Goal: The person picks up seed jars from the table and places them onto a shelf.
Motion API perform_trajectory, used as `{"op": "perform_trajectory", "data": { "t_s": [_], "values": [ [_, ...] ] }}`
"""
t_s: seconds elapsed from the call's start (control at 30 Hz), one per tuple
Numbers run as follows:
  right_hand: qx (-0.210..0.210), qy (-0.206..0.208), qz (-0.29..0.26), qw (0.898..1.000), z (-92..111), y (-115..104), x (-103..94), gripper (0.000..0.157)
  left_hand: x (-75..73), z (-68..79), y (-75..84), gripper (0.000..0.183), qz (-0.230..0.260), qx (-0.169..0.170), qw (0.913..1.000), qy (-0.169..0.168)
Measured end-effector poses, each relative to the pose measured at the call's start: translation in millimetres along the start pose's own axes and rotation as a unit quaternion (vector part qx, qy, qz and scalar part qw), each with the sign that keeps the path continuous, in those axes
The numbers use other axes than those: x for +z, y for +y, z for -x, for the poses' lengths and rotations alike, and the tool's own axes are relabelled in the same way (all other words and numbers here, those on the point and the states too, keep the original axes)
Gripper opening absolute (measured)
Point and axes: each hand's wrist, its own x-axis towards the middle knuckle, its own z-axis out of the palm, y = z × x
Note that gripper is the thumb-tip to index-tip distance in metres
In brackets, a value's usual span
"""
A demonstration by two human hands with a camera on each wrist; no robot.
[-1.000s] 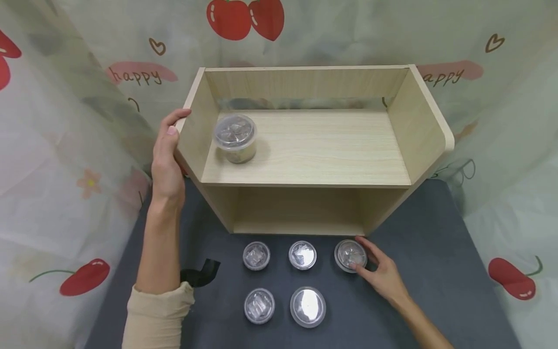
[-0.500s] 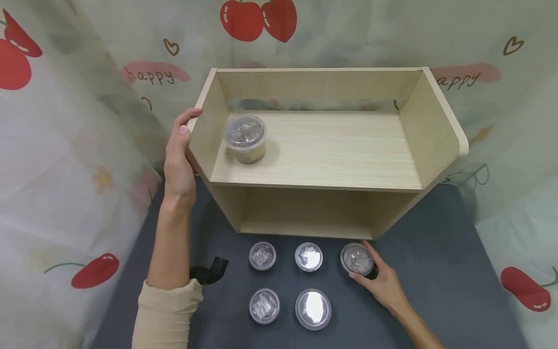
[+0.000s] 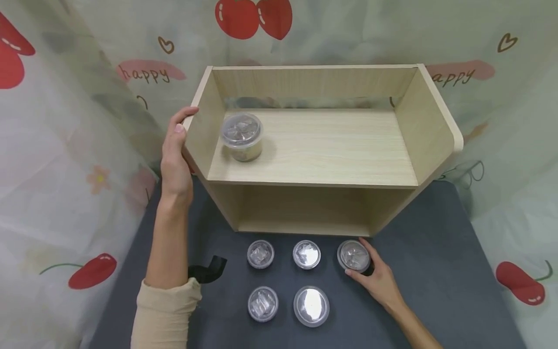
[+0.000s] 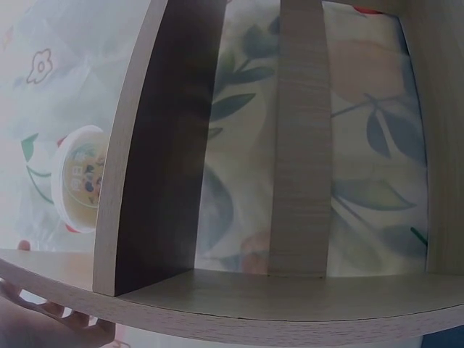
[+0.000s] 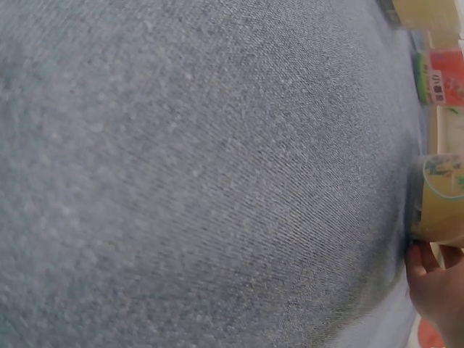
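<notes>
R hand (image 3: 380,280) has thumb + fingers clamped round side of held cup (image 3: 354,255); 1 s ago thumb lay on its lid, now it's down at the near rim. Can't tell if base is off table (image 3: 427,271). Cup's just in front of wooden shelf (image 3: 324,145), by lower R front corner. L hand (image 3: 176,162) grips shelf's L side panel, same as bef. Others unmoved: L rear cup (image 3: 260,254) & mid rear cup (image 3: 307,254) along shelf's lower front edge, L front cup (image 3: 263,304) & R front cup (image 3: 311,306) farther out from it, upper cup (image 3: 241,138) on upper board nr L panel. Black strap (image 3: 209,270) beside L sleeve (image 3: 167,315).

Head cam gets mostly lids of table cups; R wrist cam adds held cup's printed side w/ tan contents, plus red label (image 5: 444,77) on a neighbour. L wrist cam adds leaf-print fabric (image 4: 377,145) thru shelf's open back.
</notes>
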Motion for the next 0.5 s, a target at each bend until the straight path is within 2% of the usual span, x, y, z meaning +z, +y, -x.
{"op": "perform_trajectory", "data": {
  "t_s": [0.2,0.33,0.43,0.5],
  "values": [
    [-0.016,-0.005,-0.026,1.000,-4,-6,-4.5,0.091,-0.1,0.2,-0.1,0.041,0.003,-0.002,1.0000,-0.002],
    [-0.024,-0.020,-0.061,0.998,-5,-33,-17.5,0.086,0.6,-0.1,0.2,0.041,0.000,-0.003,1.0000,-0.002],
    [-0.027,-0.034,-0.075,0.996,-8,-38,-22.7,0.085,0.5,0.6,0.0,0.041,-0.006,-0.002,1.0000,0.003],
    [-0.028,-0.044,-0.080,0.995,-10,-34,-23.9,0.086,0.4,1.3,-0.5,0.041,-0.007,-0.003,1.0000,0.006]
  ]
}}
